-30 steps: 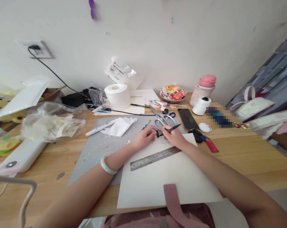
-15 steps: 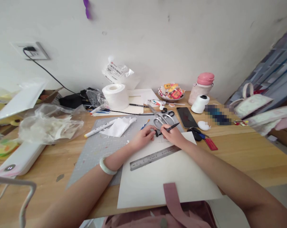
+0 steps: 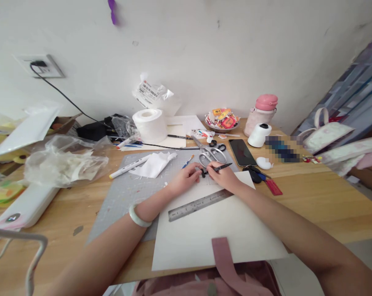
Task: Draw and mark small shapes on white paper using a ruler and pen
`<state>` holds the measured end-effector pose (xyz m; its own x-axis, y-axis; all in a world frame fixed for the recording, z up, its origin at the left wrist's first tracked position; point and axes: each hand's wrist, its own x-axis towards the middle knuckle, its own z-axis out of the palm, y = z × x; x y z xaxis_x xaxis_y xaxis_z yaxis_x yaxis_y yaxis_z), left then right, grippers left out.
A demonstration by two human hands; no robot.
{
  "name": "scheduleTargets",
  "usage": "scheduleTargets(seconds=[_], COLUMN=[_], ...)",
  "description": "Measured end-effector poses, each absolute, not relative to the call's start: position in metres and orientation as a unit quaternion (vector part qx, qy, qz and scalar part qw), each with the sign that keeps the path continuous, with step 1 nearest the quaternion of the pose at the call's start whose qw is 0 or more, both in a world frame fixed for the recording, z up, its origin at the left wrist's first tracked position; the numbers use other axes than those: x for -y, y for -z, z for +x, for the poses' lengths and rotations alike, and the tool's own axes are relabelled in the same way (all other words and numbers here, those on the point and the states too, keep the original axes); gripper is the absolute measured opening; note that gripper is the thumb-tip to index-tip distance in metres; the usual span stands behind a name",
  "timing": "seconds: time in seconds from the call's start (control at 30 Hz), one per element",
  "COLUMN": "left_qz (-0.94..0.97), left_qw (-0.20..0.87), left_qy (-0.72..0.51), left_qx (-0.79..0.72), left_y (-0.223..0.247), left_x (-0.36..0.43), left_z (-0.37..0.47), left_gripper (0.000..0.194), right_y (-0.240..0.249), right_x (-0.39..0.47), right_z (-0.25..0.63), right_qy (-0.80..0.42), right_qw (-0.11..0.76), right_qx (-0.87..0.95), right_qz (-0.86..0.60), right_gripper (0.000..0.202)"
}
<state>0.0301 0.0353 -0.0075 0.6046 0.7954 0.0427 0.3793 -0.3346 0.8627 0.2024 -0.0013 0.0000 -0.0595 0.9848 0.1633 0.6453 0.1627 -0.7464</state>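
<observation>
Scanning bench (image 3: pixel 321 205): white sheet (image 3: pixel 198 238) at near edge, steel ruler (image 3: pixel 189 209) aslant on top. Right hand (image 3: pixel 225 176) closed round black pen (image 3: pixel 225 166), long axis running rightward from fingers. Left hand (image 3: pixel 183 181) curled beside small black piece (image 3: pixel 203 174), between both hands; whether gripped, I can't tell.

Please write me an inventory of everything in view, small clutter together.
Table: one, light brown, below.
Cutting mat: one, grey, on table.
Sheet: one, white, over mat.
Ruler: one, grey, on sheet.
Pen: one, black, in right hand.
Scissors: one pair, silver, beyond hands.
Marker: one, white, on mat.
Socket: one, white, left wall.
Roll: one, white, by wall.
Bowl: one, grey, near wall.
Phone: one, black, near scissors.
Bottle: one, pink, rear right.
Spool: one, white, before bottle.
Bags and clutter: uncounted, mixed colours, both sides.
Left hand: one, bare, beside right.
Right hand: one, bare, holding pen.
</observation>
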Motion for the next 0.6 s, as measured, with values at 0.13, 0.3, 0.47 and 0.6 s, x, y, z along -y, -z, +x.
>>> scheduleTargets(seconds=[0.13,0.3,0.47,0.6], left_qz=[0.783,0.784,0.783,0.784], left_qw=[0.437,0.435,0.434,0.431], left_qy=[-0.238,-0.236,-0.235,-0.236], left_qx=[-0.374,-0.375,-0.378,-0.379], left_y=[0.0083,0.0079,0.0076,0.0083], left_x=[-0.0359,-0.0361,-0.0358,-0.0361], left_z=[0.0301,0.0301,0.0304,0.0303], left_gripper=[0.026,0.026,0.025,0.027], right_y=[0.0010,0.0013,0.0042,0.0078], right_x=[0.0011,0.0016,-0.0014,-0.0054], right_z=[0.2031,0.2042,0.2047,0.2059], right_qy=[-0.258,-0.296,-0.358,-0.381], right_qw=[0.339,0.352,0.394,0.418], right_qx=[0.685,0.666,0.605,0.569], right_qz=[-0.590,-0.587,-0.592,-0.597], right_gripper=[0.017,0.021,0.019,0.017])
